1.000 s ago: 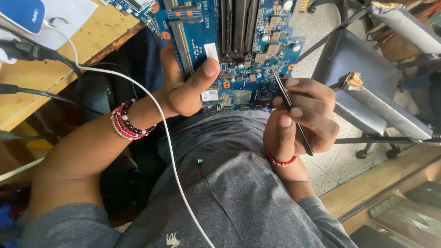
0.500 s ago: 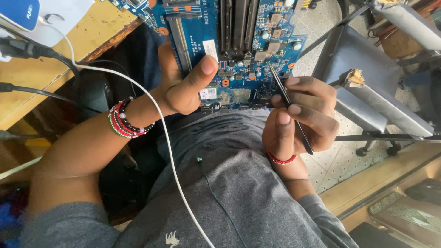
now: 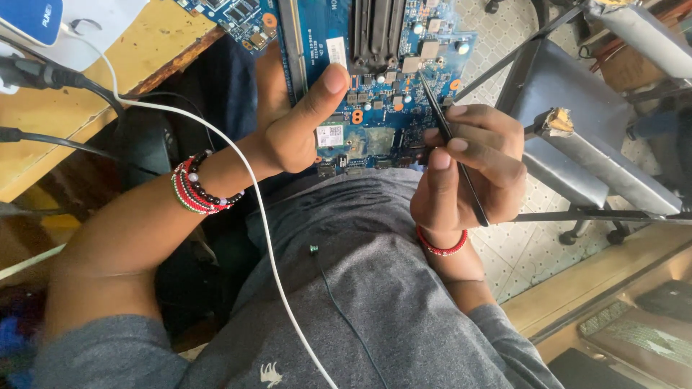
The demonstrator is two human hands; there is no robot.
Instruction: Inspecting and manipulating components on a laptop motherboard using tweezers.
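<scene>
An informal electronics repair workshop, by the look of it. A bare blue circuit board (image 3: pixel 375 79) crowded with chips and slots is being worked on over the lap with a thin black probe tool (image 3: pixel 454 155). A worn, scratched wooden bench (image 3: pixel 94 94) carries a white device with cables plugged in. A battered metal chair frame (image 3: pixel 577 144) with torn padding stands on a patterned tile floor (image 3: pixel 533 252).

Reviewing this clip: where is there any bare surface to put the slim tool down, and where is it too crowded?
Bare patch: the yellow wooden tabletop, between the white box and the blue circuit board; a white cable skirts it. The tiled floor beside the metal chair frame is open too. Crowded: the lap, where the left hand grips the board and the right hand the black tool.
</scene>
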